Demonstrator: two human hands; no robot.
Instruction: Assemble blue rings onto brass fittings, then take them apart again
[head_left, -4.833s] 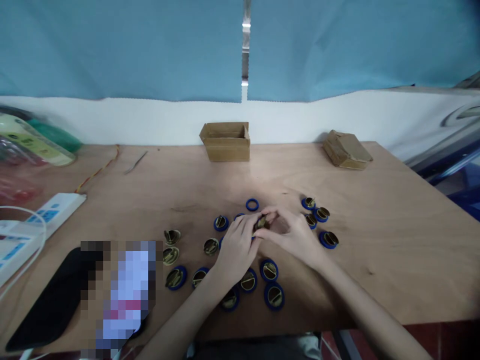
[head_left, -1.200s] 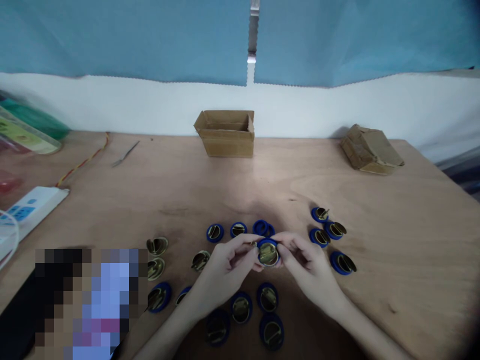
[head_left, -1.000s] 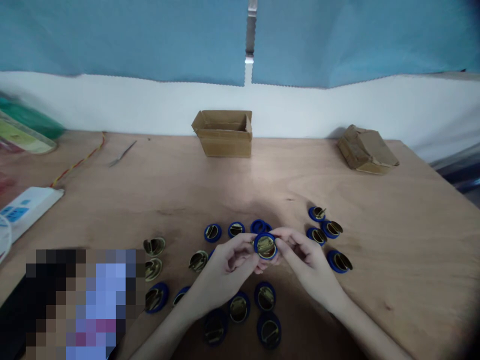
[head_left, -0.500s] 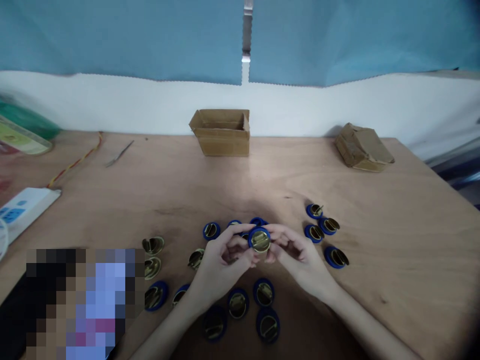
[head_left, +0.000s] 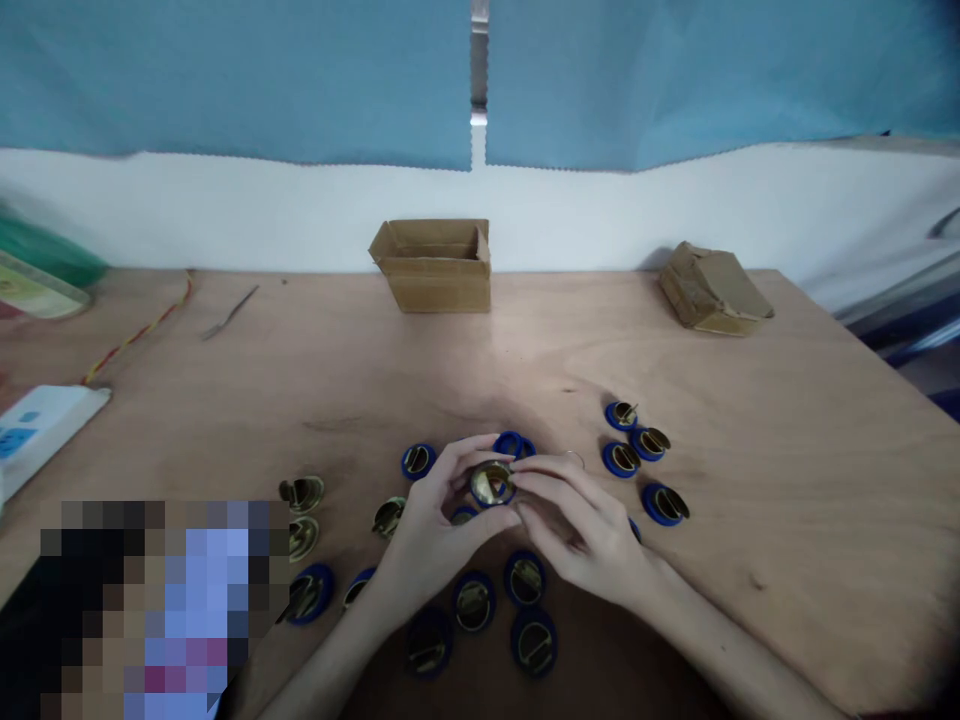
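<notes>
Between my hands, above the table, is a round brass-coloured piece [head_left: 484,484] with an opening through which some blue shows. My left hand [head_left: 442,520] curls around its left side, the thumb below it. My right hand [head_left: 585,525] pinches at its right edge with the fingertips. Whether a blue ring is fitted on it is partly hidden by fingers. Just behind lies a plain blue ring [head_left: 508,445]. In front are several brass pieces with raised flaps set in blue rings, one of them a blue-ringed piece [head_left: 473,603]. Brass pieces without rings, such as one brass piece [head_left: 302,494], lie left.
An open cardboard box [head_left: 442,285] stands at the back, and a closed cardboard box [head_left: 716,290] at the back right. Tweezers [head_left: 231,312], a twisted cord [head_left: 139,335] and a white power strip [head_left: 52,430] lie left. More blue-ringed pieces [head_left: 665,503] sit right.
The brass piece in my hands has turned and tilted, so its opening now shows. My right fingers have shifted onto its edge. The view has moved slightly to the right.
</notes>
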